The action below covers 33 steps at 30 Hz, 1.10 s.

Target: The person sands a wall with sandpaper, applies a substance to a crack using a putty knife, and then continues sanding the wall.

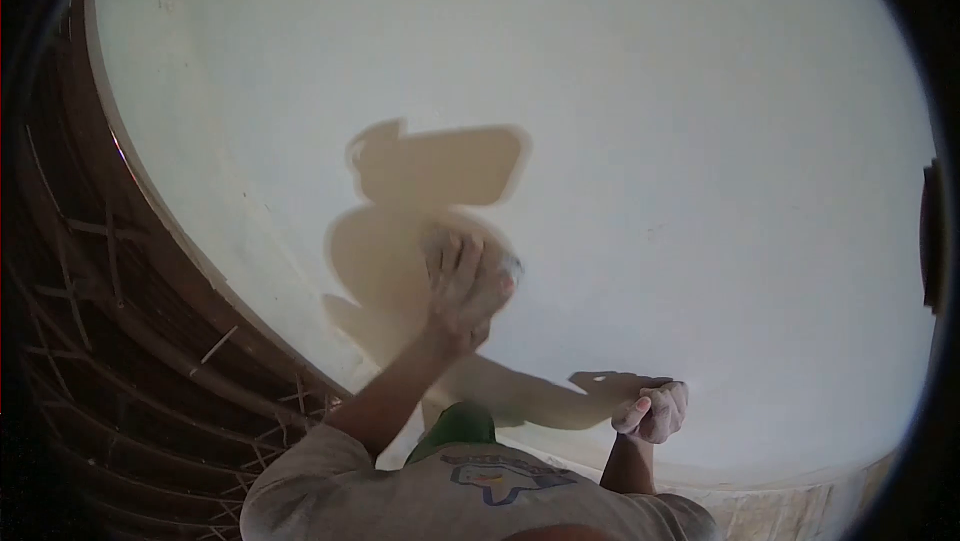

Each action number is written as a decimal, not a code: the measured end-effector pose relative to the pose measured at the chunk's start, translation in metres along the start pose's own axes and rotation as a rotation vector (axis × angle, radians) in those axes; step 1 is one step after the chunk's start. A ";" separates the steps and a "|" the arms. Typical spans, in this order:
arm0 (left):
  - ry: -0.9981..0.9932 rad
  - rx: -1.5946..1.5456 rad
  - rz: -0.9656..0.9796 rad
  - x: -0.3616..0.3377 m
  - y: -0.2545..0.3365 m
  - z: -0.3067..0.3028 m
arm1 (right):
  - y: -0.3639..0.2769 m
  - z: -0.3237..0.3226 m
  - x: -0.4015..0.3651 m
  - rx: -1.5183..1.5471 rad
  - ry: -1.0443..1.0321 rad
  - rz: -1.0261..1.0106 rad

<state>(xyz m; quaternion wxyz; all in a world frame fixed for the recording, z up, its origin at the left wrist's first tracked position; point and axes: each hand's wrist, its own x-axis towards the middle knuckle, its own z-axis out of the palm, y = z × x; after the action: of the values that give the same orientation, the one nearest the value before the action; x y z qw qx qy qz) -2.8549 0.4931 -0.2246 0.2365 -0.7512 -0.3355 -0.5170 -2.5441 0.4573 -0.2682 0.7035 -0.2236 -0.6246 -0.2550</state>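
Note:
My left hand [465, 286] reaches up to a large pale wall surface [700, 141], fingers bent over a grey piece that looks like sandpaper [513, 267]. Most of that piece is hidden under the palm and fingers; only its edges show. Lower and to the right, my right hand [655, 413] is closed in a fist close to the same surface, thumb on the outside. Whether it holds anything is hidden. Whitish dust coats both hands.
Dark shadows of my head and arms [440, 166] fall on the pale surface. Along the left runs a dark framework [110, 341] of bars and slats. A dark object [932, 241] stands at the right edge. Something green [465, 426] shows beside my grey shirt [420, 496].

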 end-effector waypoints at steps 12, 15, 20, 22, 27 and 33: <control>-0.036 0.113 -0.082 0.011 -0.010 -0.007 | -0.001 -0.004 0.006 -0.009 -0.077 -0.029; 0.002 0.099 -0.044 0.063 -0.007 -0.033 | -0.002 -0.002 0.008 -0.005 -0.079 -0.031; 0.145 0.021 -0.238 -0.011 0.008 0.013 | -0.004 0.001 0.013 0.003 -0.055 -0.042; 0.083 0.021 -0.312 -0.093 0.021 0.046 | 0.001 0.002 0.007 0.013 -0.027 -0.063; -0.245 -0.125 -0.301 -0.198 -0.003 0.035 | 0.001 0.001 0.012 0.036 -0.038 -0.091; 0.022 0.161 -0.130 -0.018 -0.029 -0.018 | -0.001 0.012 0.015 0.051 0.005 -0.100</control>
<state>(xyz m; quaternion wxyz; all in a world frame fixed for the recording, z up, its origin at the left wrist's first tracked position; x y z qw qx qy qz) -2.8917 0.4952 -0.2350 0.2656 -0.7007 -0.4214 -0.5108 -2.5525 0.4630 -0.2515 0.6970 -0.1736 -0.6393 -0.2745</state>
